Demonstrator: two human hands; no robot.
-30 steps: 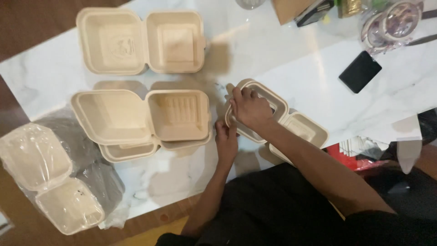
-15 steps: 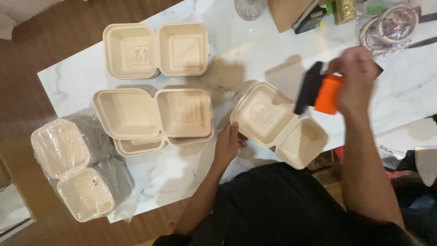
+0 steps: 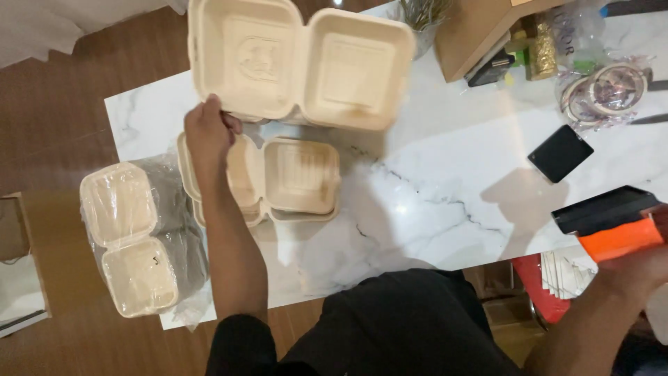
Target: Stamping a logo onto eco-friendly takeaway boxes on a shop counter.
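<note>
Beige fibre clamshell box (image 3: 299,63), hinged open, is lifted clear of the marble table (image 3: 445,195) toward its far left. The left hand (image 3: 207,132) is closed on the box's near-left rim, thumb and fingers pinching the edge, so both halves hang flat and face up. Directly below it lies a stack of open clamshells (image 3: 278,177), nested one in another, presumably kept so for compact storage. Left of these, closed boxes in a clear plastic wrap (image 3: 136,237) overhang the table's edge.

At the near right, the right hand (image 3: 637,268) is largely cut off by the frame; it appears to be wrapped around an orange-and-black tool (image 3: 612,223), though the fingers cannot be made out clearly. A black phone (image 3: 560,153) lies farther in. Clutter at the far right is partly cropped and indistinct.
</note>
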